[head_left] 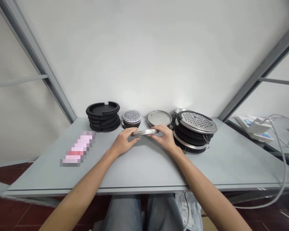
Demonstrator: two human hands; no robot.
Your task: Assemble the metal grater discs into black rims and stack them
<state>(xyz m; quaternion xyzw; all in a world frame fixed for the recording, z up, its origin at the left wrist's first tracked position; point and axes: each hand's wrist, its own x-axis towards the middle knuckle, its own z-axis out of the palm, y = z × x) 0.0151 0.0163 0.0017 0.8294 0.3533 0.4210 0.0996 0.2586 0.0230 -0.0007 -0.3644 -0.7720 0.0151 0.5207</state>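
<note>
Both hands hold a thin round silver metal disc [144, 132], seen nearly edge-on above the middle of the table. My left hand [123, 140] pinches its left edge between thumb and fingers, and my right hand [165, 137] grips the right edge the same way. Just behind the disc are a stack of small patterned metal discs [132, 117] and a stack of plain grey metal lids [159, 118]. To the right of my right hand stands a tall stack of black rings and metal parts, topped by a perforated metal plate [196, 122].
Black notched rings [103, 117] are stacked at the back left. A blurred-out pink item [78, 149] lies on the grey table [144, 170]. White boxes [256, 128] and a loose white cable [284, 166] are at the right, beyond a metal frame post [245, 85].
</note>
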